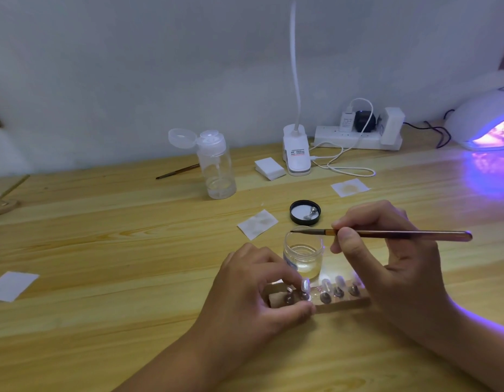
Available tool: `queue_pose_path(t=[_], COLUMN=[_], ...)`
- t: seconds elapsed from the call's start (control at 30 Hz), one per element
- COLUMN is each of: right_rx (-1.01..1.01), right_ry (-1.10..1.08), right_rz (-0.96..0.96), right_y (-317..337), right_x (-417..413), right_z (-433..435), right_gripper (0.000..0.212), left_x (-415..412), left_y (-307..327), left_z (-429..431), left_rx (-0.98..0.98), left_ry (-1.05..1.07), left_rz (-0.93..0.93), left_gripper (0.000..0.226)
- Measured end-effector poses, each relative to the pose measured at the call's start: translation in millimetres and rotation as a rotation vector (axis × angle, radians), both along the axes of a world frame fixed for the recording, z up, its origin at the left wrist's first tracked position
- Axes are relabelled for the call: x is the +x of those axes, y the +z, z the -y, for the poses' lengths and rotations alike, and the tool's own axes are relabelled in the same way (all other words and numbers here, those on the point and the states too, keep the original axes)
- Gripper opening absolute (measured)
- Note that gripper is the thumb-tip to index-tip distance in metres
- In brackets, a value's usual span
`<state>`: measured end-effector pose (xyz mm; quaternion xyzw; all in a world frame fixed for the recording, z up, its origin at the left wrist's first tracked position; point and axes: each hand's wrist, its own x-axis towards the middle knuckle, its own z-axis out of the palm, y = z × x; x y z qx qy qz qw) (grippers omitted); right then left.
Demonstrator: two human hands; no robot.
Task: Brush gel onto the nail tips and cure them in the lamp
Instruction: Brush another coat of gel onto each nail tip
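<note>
Pinching the brush [392, 234] level, bristles leftward over the gel jar [303, 256] at lower centre, the right hand [392, 267] is hovering; the left hand [253, 295] is gripping the nail-tip strip [341, 302].

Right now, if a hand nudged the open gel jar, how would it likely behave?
The jar is short with a broad base and its gel sits low, so it would probably slide, not tip. It looks like clear glass or hard plastic, so likely stiff and smooth to grip. Its lid lies off behind it, so a hard knock might spill gel.
</note>
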<state>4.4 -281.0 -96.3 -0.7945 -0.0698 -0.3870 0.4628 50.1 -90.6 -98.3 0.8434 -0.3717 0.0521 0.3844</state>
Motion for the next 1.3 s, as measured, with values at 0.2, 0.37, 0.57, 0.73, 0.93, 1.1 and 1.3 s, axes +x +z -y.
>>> queue_pose_path(t=[0.2,0.37,0.57,0.73,0.93,1.1,1.3], right_rx=[0.004,-0.016,-0.032,-0.033,-0.013,-0.018,-0.058], right_ry=[0.007,0.000,-0.006,-0.007,-0.014,-0.034,-0.033], right_rz=[-0.011,-0.020,-0.030,-0.022,-0.029,-0.026,-0.030], right_y=[1.1,1.8,2.0,2.6,3.9,3.7,1.4], right_x=[-1.5,-1.0,-1.3,-1.0,-1.6,-1.5,-0.6], right_z=[-1.3,-3.4,-3.9,-3.3,-1.3,1.9,0.0], right_gripper=[0.007,0.009,0.010,0.009,0.006,0.006,0.006], left_x=[-0.2,-0.4,-0.3,-1.6,-4.3,-6.8,-3.7], left_y=[0.9,0.3,1.2,2.8,4.4,1.1,2.8], left_z=[-0.9,-0.4,0.4,-0.8,-1.9,-20.0,-29.2], left_rx=[-0.001,-0.022,-0.030,0.027,0.060,0.108,0.145], left_ry=[0.001,-0.014,-0.011,0.000,0.002,0.076,0.147], left_rz=[0.008,-0.030,-0.038,0.005,-0.016,-0.042,-0.026], left_gripper=[0.023,0.027,0.029,0.023,0.014,0.020,0.022])
